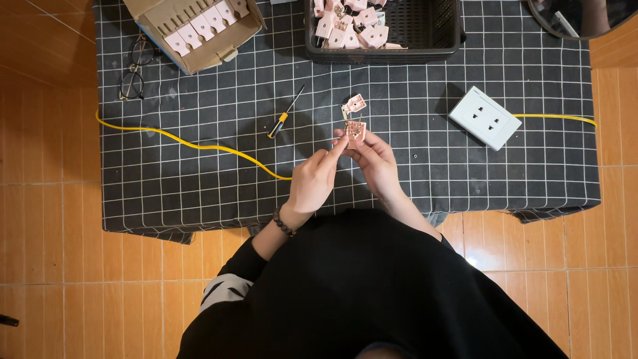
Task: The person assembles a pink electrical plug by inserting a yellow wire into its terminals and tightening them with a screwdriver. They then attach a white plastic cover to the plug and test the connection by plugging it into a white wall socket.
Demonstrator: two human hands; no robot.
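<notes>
A tabletop (199, 193) under a black white-checked cloth fills the view. At twelve o'clock sits a black plastic basket (432, 30) of pink plug parts; at ten, a brown cardboard box (193, 30) holding more. A white square socket (484, 117) lies at three, a yellow cable (193, 145) at nine, a yellow-handled screwdriver (284, 114) nearer centre. Both hands, left (312, 181) and right (377, 159), pinch one small pink plug shell (356, 130) at centre; a second shell (354, 104) lies just beyond. Its tiny fittings could slip out and vanish on the patterned cloth.
</notes>
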